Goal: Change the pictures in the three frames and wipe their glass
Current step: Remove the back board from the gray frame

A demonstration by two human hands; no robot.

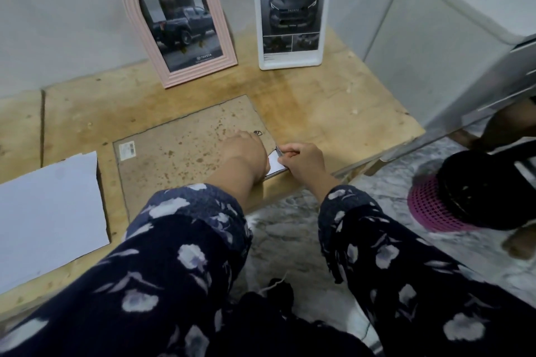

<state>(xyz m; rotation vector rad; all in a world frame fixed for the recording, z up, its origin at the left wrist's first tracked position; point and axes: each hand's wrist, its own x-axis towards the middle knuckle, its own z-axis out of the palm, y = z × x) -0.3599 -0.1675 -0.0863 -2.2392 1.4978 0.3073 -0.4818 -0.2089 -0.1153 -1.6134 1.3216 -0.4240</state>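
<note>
1. While the third frame (185, 153) lies face down on the wooden table (333, 113), its brown backing board up, both hands work at its right corner.
2. The left hand (246, 151) rests on the backing board near that corner, fingers bent; whether it grips anything I cannot tell.
3. The right hand (301, 159) pinches a small metal tab (279, 151) at the frame's edge, fingers curled.
4. A pink arched frame (177, 29) and a white rectangular frame (291, 13) stand upright against the wall, each showing a car picture.
5. A white sheet (49, 211) lies flat on the table, left of the face-down frame.
</note>
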